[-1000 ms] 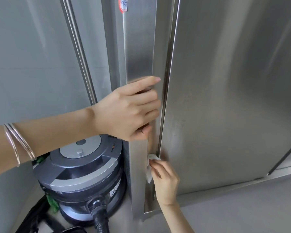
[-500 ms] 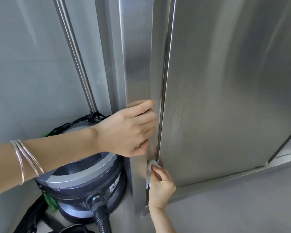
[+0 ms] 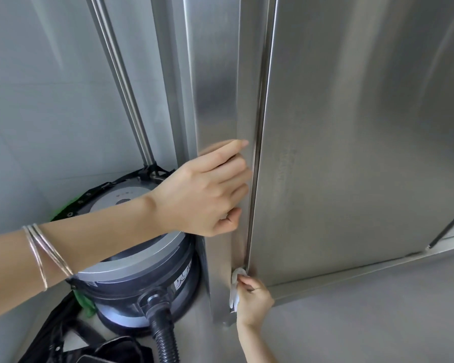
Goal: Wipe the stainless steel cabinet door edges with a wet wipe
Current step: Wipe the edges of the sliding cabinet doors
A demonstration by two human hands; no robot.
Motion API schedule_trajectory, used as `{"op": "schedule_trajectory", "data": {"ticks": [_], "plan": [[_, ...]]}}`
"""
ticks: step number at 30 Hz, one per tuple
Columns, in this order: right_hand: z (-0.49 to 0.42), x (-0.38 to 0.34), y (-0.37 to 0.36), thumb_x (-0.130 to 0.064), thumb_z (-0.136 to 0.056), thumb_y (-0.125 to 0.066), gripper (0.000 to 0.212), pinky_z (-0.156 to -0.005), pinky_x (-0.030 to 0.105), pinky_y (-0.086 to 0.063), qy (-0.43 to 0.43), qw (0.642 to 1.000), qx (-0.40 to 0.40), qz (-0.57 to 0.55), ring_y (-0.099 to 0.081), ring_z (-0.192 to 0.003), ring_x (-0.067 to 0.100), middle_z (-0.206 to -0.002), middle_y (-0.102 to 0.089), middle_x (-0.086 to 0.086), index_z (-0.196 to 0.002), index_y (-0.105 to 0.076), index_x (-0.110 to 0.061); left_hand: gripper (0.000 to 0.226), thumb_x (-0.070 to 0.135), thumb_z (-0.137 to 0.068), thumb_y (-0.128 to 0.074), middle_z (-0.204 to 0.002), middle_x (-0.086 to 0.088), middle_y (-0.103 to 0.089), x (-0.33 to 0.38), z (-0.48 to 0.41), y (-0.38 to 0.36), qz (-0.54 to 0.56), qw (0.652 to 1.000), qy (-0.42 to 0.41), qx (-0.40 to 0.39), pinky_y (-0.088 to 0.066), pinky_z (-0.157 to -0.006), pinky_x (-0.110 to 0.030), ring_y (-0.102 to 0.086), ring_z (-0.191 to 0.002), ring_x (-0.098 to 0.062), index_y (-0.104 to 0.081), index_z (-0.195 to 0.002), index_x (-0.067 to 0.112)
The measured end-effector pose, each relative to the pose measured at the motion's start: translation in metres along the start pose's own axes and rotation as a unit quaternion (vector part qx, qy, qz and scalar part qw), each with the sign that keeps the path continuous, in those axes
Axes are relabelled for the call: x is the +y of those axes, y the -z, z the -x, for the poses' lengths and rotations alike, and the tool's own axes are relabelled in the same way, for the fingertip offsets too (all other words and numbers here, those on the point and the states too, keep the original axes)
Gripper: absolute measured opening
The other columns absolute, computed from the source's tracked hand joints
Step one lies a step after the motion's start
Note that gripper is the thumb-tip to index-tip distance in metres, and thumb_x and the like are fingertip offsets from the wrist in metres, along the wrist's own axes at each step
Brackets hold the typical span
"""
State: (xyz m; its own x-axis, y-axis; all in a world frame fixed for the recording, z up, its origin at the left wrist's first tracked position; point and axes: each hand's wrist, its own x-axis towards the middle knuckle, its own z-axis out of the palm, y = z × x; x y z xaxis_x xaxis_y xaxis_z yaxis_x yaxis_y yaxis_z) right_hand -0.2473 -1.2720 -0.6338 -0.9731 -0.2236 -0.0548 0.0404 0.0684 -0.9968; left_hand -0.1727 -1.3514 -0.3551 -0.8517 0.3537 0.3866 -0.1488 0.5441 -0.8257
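While working the foot of the seam, pinches the wet wipe (image 3: 235, 292) in the right hand (image 3: 253, 299), thumb and fingertips closed on the bunched white pad, pressed into the groove where the cabinet door (image 3: 351, 153) meets the steel upright (image 3: 215, 87). Sits at 6 o'clock on the long door edge (image 3: 262, 113), just above the bottom corner. Held bunched and narrow, probably to get into the groove rather than skate over the flat face. Comes up from 6 o'clock of the view, wrist bent, knuckles turned toward the door, forearm steep.

Reaches in from 9 o'clock with the left hand (image 3: 207, 189), forearm roughly level, thin bangles (image 3: 45, 255) on the wrist. Lies against the upright higher on the same seam, at 12 o'clock from the wipe and well apart from it. Index stretched across the narrow strip, other fingers bent, thumb tucked beneath. Cannot tell whether gripping the steel or only leaning on it. Judged a brace, steadying the body or the panel against the rubbing below.

Leaves the vacuum cleaner (image 3: 131, 289) at 9 o'clock of the upright, below the left forearm, hose (image 3: 164, 336) running toward 6 o'clock.

Judged close to the end of this vertical edge, with the bottom rail (image 3: 351, 272), at 3 o'clock of the wipe, a likely next stretch.
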Motion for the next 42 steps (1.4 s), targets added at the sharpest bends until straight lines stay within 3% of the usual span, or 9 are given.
{"op": "schedule_trajectory", "data": {"ticks": [2,5,7,11,16,20,27,38,42], "plan": [[0.003,0.007,-0.003,0.015,-0.071,-0.065,0.026,-0.068,0.03,-0.049,-0.053,0.998,0.011,-0.011,-0.061,-0.061,0.016,-0.066,-0.07,0.01,-0.071,-0.075,-0.008,0.032,0.03,-0.08,-0.047,-0.078,-0.011,-0.058,0.01,0.002,0.001,-0.001,0.999,0.027,-0.029,-0.019,-0.119,-0.041,-0.058,-0.09,-0.032,-0.062,-0.072,0.003],[0.006,0.007,-0.009,0.014,-0.068,-0.068,0.027,-0.059,0.007,-0.041,-0.004,0.999,0.036,-0.011,-0.06,-0.061,0.001,-0.058,-0.065,-0.01,-0.068,-0.075,-0.012,0.037,0.029,-0.082,-0.043,-0.082,-0.011,-0.06,0.032,0.006,-0.002,0.002,0.996,0.042,-0.076,-0.017,-0.119,-0.043,-0.058,-0.097,-0.033,-0.065,-0.076,0.0],[0.004,0.013,-0.009,0.015,-0.065,-0.068,0.026,-0.058,0.004,-0.039,0.004,1.0,0.027,0.006,-0.06,-0.061,-0.001,-0.058,-0.066,-0.01,-0.067,-0.075,-0.01,0.036,0.027,-0.082,-0.042,-0.081,-0.011,-0.06,0.04,0.008,-0.005,-0.004,0.995,0.043,-0.091,-0.016,-0.119,-0.043,-0.058,-0.097,-0.033,-0.066,-0.075,0.001],[0.003,0.032,-0.011,0.012,-0.066,-0.072,0.019,-0.054,0.01,-0.037,-0.022,0.998,0.032,0.042,-0.062,-0.061,0.025,-0.067,-0.071,0.01,-0.067,-0.075,-0.007,0.033,0.023,-0.082,-0.042,-0.076,-0.011,-0.057,0.045,0.009,-0.011,-0.015,0.996,0.068,-0.06,-0.015,-0.12,-0.043,-0.053,-0.093,-0.033,-0.064,-0.072,0.002],[0.004,0.021,-0.009,0.009,-0.069,-0.071,0.016,-0.059,0.025,-0.044,-0.055,0.997,0.017,0.053,-0.065,-0.06,0.024,-0.062,-0.069,0.01,-0.069,-0.075,-0.006,0.03,0.021,-0.081,-0.042,-0.073,-0.011,-0.054,0.046,0.007,-0.011,-0.004,0.996,0.068,-0.05,-0.014,-0.12,-0.043,-0.048,-0.091,-0.032,-0.064,-0.069,0.003],[0.005,-0.029,0.012,0.013,-0.068,-0.068,0.03,-0.056,0.005,-0.041,0.006,0.999,-0.038,-0.01,-0.06,-0.056,-0.003,-0.058,-0.066,-0.012,-0.064,-0.073,-0.017,0.033,0.021,-0.083,-0.039,-0.076,-0.011,-0.055,0.047,0.009,-0.01,0.0,0.996,0.062,-0.068,-0.015,-0.119,-0.043,-0.046,-0.096,-0.034,-0.065,-0.072,0.003],[-0.008,-0.139,0.085,0.006,-0.07,-0.067,0.037,-0.056,0.007,-0.042,0.106,0.987,-0.118,-0.003,-0.061,-0.059,0.002,-0.062,-0.068,-0.007,-0.055,-0.07,-0.028,0.033,0.026,-0.082,-0.049,-0.075,-0.008,-0.059,0.045,0.011,-0.009,0.003,0.995,0.05,-0.082,-0.01,-0.12,-0.044,-0.06,-0.093,-0.031,-0.067,-0.068,0.002],[-0.063,-0.244,0.184,-0.004,-0.075,-0.069,0.028,-0.059,0.012,-0.044,0.159,0.985,-0.07,0.012,-0.063,-0.064,0.002,-0.062,-0.069,-0.006,-0.06,-0.072,-0.027,0.038,0.022,-0.085,-0.041,-0.071,-0.008,-0.052,0.044,0.011,-0.01,0.004,0.996,0.06,-0.071,-0.006,-0.121,-0.048,-0.057,-0.082,-0.034,-0.064,-0.064,0.002],[-0.082,-0.277,0.212,-0.004,-0.075,-0.068,0.03,-0.054,0.002,-0.039,0.215,0.974,-0.062,0.02,-0.061,-0.063,-0.003,-0.063,-0.068,-0.011,-0.062,-0.071,-0.031,0.032,0.018,-0.08,-0.04,-0.065,-0.009,-0.051,0.053,-0.007,-0.006,0.049,0.987,0.144,-0.052,-0.014,-0.119,-0.047,-0.053,-0.074,-0.033,-0.06,-0.058,0.006]]}}
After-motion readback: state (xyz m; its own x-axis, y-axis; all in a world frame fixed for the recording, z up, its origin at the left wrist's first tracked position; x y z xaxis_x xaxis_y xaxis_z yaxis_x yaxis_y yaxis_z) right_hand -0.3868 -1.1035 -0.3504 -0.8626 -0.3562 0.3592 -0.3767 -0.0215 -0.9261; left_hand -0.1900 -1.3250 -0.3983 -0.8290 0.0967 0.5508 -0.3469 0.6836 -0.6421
